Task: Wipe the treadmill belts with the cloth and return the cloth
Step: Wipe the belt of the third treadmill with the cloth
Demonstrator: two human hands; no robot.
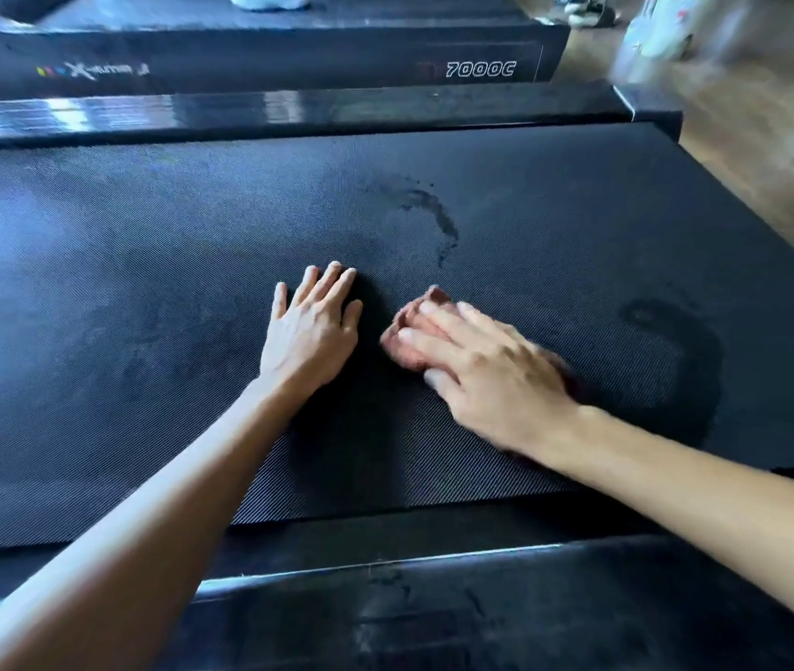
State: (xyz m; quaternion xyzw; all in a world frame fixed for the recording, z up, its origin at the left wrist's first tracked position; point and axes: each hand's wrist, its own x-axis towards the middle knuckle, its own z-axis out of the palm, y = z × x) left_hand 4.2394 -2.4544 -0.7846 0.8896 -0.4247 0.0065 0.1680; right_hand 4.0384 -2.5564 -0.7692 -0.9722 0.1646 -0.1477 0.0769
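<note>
Pressing cloth, right hand (fingers extended)

The left grip and right grip are bare, forearms unsleeved.
</note>
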